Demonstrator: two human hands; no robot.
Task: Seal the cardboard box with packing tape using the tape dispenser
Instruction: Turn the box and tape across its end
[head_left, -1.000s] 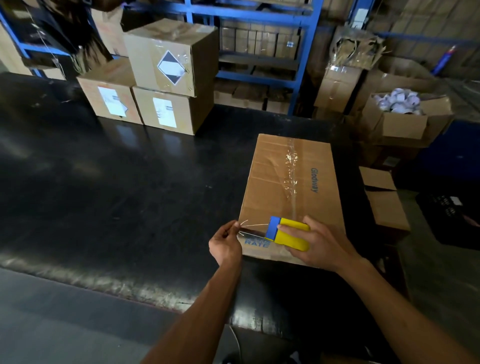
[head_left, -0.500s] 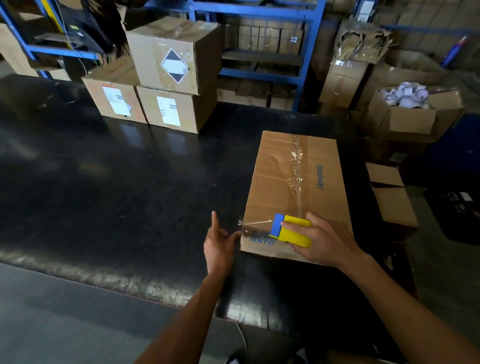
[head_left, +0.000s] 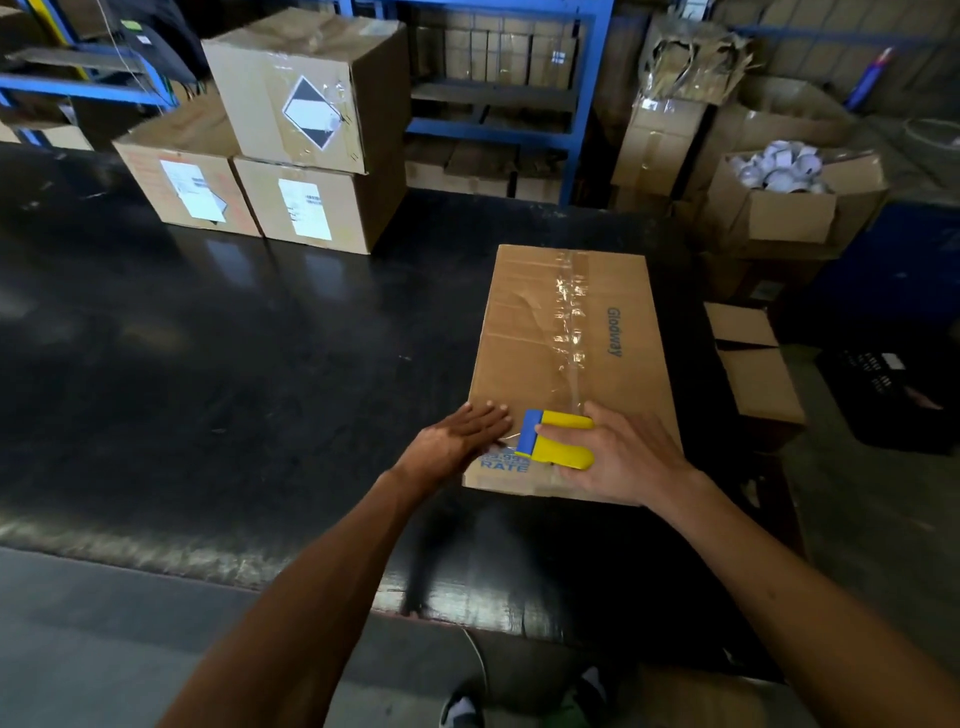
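A long flat cardboard box lies on the black table, with a strip of clear packing tape running down its middle seam. My right hand grips a yellow and blue tape dispenser resting on the box's near end. My left hand lies flat, fingers spread, on the box's near left corner, pressing a short stretch of tape that leads to the dispenser's blue end.
Three stacked cardboard boxes stand at the table's far left. Blue shelving runs behind. To the right, off the table, are an open box of white rolls and a smaller box. The table's near edge is close to me.
My left hand let go of the pinched tape end, opened, and moved right onto the box's near left corner. The dispenser and right hand stayed almost in place.
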